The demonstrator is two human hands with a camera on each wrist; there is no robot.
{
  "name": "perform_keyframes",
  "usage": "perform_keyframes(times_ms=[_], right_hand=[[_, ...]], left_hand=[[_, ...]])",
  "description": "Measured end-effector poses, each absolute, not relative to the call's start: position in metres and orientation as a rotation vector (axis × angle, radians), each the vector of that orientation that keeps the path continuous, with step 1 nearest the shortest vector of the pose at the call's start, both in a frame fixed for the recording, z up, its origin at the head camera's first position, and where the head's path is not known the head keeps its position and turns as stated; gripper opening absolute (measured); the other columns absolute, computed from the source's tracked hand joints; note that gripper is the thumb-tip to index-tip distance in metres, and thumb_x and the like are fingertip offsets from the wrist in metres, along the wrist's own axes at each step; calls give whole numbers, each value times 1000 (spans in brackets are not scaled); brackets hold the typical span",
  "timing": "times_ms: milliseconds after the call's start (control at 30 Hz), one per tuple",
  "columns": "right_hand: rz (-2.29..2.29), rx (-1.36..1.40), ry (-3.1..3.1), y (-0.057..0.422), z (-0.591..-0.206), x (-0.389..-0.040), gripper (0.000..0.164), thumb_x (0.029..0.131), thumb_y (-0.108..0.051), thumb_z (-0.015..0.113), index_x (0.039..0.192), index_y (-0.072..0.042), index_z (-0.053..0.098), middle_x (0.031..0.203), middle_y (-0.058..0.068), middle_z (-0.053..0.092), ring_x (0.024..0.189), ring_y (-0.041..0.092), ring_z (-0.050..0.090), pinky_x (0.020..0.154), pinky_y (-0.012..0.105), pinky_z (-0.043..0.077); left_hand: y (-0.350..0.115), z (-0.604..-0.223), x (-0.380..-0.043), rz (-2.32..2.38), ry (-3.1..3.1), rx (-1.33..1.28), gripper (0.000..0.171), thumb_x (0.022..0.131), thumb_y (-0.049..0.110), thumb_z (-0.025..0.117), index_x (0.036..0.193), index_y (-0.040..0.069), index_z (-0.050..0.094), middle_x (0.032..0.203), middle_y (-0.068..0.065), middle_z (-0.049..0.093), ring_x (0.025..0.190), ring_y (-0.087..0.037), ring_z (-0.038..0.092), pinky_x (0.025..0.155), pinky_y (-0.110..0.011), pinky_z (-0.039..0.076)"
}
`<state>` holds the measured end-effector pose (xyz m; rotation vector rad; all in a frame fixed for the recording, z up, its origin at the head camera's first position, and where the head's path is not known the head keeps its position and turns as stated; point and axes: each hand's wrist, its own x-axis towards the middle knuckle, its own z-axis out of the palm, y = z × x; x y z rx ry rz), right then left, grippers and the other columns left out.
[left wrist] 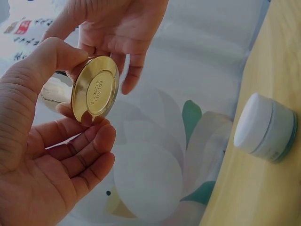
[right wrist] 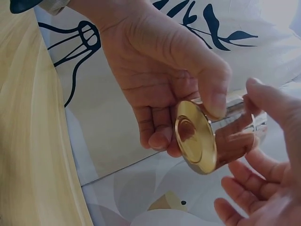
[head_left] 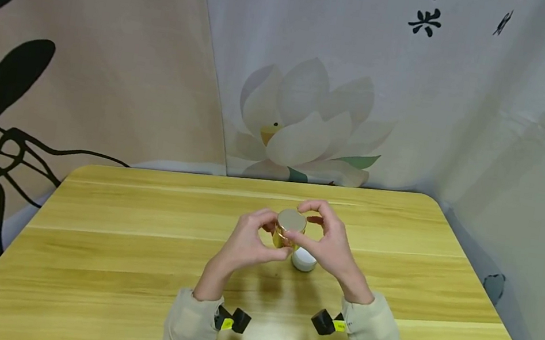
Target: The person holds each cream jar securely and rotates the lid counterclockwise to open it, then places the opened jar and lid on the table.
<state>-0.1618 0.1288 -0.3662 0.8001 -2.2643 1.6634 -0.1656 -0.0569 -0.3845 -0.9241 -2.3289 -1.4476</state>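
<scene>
Gold jar (head_left: 289,229) frame ctr, my left hand (head_left: 246,245) pinches it, right hand (head_left: 327,241) fingertips grip too; white jar (head_left: 303,260) on table (head_left: 111,240) below

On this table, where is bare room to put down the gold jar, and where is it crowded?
Bare wood lies left of the left hand toward the table edge, right of the right hand toward the rounded corner, and behind both hands up to the cloth backdrop. It is crowded at the centre: both hands hold the gold jar above the white jar.
</scene>
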Motion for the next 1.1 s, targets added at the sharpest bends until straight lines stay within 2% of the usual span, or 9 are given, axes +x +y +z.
perform_keyframes(times_ms=[100, 200, 333, 433, 567, 700, 933, 1000, 1100], right_hand=[[1662, 829, -2235, 129, -367, -162, 32, 78, 2, 71, 109, 1, 60, 112, 14, 57, 107, 24, 50, 88, 41, 42], [1651, 895, -2227, 130, -366, -162, 32, 83, 0, 66, 115, 1, 61, 115, 13, 57, 108, 21, 50, 88, 37, 43], [1629, 961, -2231, 131, -366, -162, 37, 88, -7, 63, 123, 2, 57, 121, 16, 55, 113, 24, 48, 89, 44, 44], [1642, 907, -2241, 129, -366, -162, 42, 84, -8, 67, 123, 2, 55, 122, 17, 53, 114, 28, 47, 90, 50, 42], [1681, 791, -2255, 127, -367, -162, 41, 76, -3, 75, 112, 0, 56, 117, 15, 54, 111, 27, 48, 91, 47, 42], [1694, 788, -2250, 127, -366, -162, 37, 73, 0, 76, 106, 0, 60, 113, 12, 56, 107, 23, 50, 89, 42, 44], [1679, 957, -2240, 132, -366, -163, 34, 86, -3, 64, 120, 2, 59, 119, 15, 55, 108, 19, 49, 86, 31, 45], [1647, 978, -2244, 132, -366, -163, 37, 87, -6, 63, 123, 2, 57, 121, 15, 54, 109, 22, 49, 86, 33, 45], [1619, 931, -2268, 131, -365, -163, 43, 83, -7, 69, 123, -1, 56, 121, 13, 54, 112, 25, 49, 89, 39, 45]], left_hand=[[-58, -385, -166, -1443, -2320, -925, 23, 66, 14, 76, 85, 6, 64, 80, 0, 61, 74, -14, 55, 68, -27, 49], [-57, -385, -167, -1442, -2312, -932, 24, 67, 14, 76, 86, 5, 64, 80, -1, 61, 73, -14, 56, 68, -27, 49], [-58, -384, -167, -1453, -2305, -939, 26, 66, 14, 76, 88, 4, 65, 80, -2, 61, 73, -14, 56, 68, -27, 50], [-58, -385, -167, -1461, -2307, -940, 25, 66, 13, 76, 87, 4, 65, 81, -2, 62, 74, -14, 56, 68, -27, 50], [-59, -385, -167, -1463, -2321, -934, 26, 66, 13, 77, 87, 4, 65, 81, -1, 61, 75, -14, 55, 69, -27, 49], [-59, -385, -166, -1464, -2334, -924, 27, 67, 14, 77, 89, 4, 65, 83, -2, 61, 76, -14, 55, 69, -27, 49], [-59, -384, -165, -1458, -2337, -917, 28, 67, 14, 76, 90, 4, 65, 85, -2, 62, 77, -14, 56, 70, -29, 49], [-59, -383, -165, -1451, -2335, -920, 27, 66, 14, 76, 89, 5, 65, 84, -1, 62, 77, -14, 56, 70, -29, 49], [-58, -383, -165, -1448, -2331, -923, 25, 66, 13, 76, 87, 6, 64, 82, 0, 60, 76, -14, 55, 70, -28, 48]])
